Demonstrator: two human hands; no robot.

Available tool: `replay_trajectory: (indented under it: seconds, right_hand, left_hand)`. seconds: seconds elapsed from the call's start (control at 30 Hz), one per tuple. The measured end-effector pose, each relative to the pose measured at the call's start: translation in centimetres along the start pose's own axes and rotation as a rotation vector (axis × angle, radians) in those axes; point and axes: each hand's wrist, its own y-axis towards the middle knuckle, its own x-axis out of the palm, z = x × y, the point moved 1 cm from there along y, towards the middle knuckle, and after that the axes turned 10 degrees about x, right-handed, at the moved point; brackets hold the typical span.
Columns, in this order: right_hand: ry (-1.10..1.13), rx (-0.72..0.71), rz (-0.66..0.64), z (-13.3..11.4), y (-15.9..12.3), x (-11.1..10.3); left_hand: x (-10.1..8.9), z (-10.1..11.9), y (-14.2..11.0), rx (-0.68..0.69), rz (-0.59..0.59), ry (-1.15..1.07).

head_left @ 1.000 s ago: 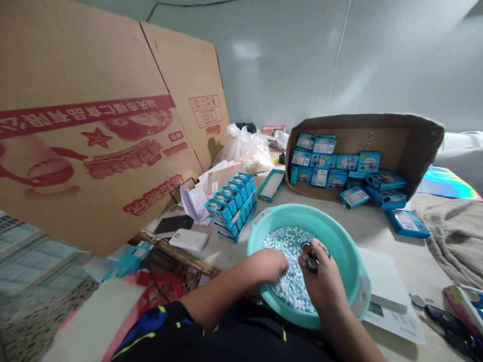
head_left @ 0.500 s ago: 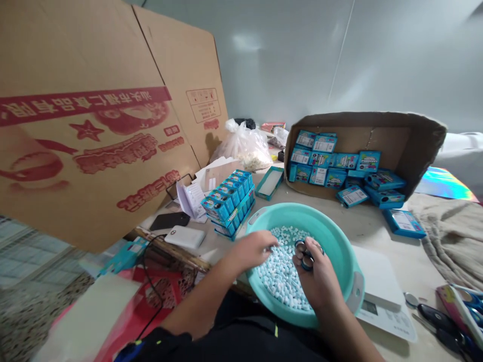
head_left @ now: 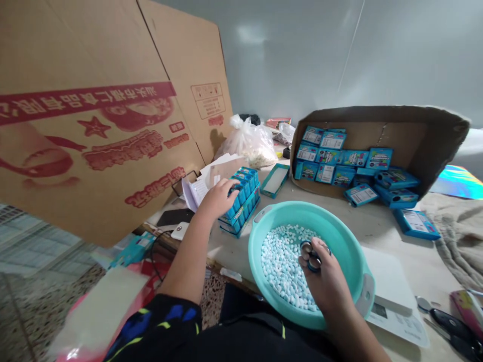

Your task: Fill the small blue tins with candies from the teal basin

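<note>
Turquoise plastic, round and shallow, the basin (head_left: 341, 241) sits on the pale tabletop (head_left: 381, 226) with a heap of small white and pale-blue pellets (head_left: 281, 261) inside. The right hand (head_left: 320, 276) hovers over that heap, its grip closed around a few small dark round ring-shaped pieces (head_left: 310, 251) pinched at the fingertips. The left hand (head_left: 217, 198) reaches away to the left of the basin, fingers curled loosely onto the top of a stacked block of small blue cardboard boxes (head_left: 241, 201); whether that grip has closed on one box I cannot tell.

As a judgement, the step in hand looks like fetching a box from the stack while the other hand keeps the small pieces ready; the next move would call for lifting one box free without toppling its neighbours.

Beyond the right grip lies a brown cardboard carton on its side (head_left: 415, 136) with more blue boxes spilling out. Beyond the left grip stand a large printed cardboard sheet (head_left: 94, 115), a knotted clear plastic bag (head_left: 251, 143) and an open blue tray (head_left: 275, 180). A white scale (head_left: 388, 286) lies under the basin's right edge, against a plain grey wall (head_left: 302, 55).
</note>
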Motion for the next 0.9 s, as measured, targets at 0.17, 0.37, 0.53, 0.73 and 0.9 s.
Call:
replay_trajectory:
  seconds: [0.17,0.37,0.53,0.73,0.9]
  right_hand:
    - [0.004,-0.010,-0.008,0.0,0.1,0.1]
    - [0.001,0.001,0.020,0.0,0.5,0.0]
    - [-0.019,0.000,0.022,-0.1,0.5,0.0]
    - [-0.032,0.012,0.048,-0.1,0.4,0.1]
    - [-0.059,0.018,0.026,0.0,0.4,0.2]
  left_hand:
    - [0.4,2.2,-0.3,0.017,-0.088,0.186]
    - [1.1,3.7,0.0,0.051,-0.166,0.412]
    - [1.3,2.9,0.2,0.033,-0.119,0.381]
    - [1.4,3.6,1.1,0.028,-0.139,0.462]
    - [1.3,4.0,1.6,0.007,-0.175,0.446]
